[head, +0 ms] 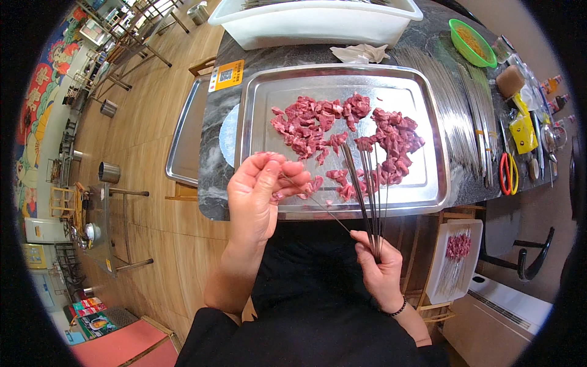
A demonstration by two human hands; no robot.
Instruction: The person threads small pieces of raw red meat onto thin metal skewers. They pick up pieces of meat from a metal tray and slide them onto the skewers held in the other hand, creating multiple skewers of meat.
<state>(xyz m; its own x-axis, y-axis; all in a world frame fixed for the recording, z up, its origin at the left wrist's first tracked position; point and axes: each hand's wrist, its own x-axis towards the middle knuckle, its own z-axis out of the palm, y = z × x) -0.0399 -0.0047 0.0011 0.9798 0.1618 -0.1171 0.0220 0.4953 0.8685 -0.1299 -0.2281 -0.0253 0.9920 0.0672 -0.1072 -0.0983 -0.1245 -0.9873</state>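
My left hand is raised over the near left edge of a steel tray. Its thumb and fingers pinch near the far end of a single metal skewer; whether meat is between the fingertips is hidden. My right hand grips that skewer's near end along with a bundle of thin metal skewers fanning upward over the tray. Chunks of raw red meat lie on the tray, with another heap of meat chunks to the right and smaller pieces nearer me.
Loose skewers cover the table's right side, beside a green bowl and scissors. Behind the tray stand a white tub and crumpled tissue. A white box at lower right holds meat skewers.
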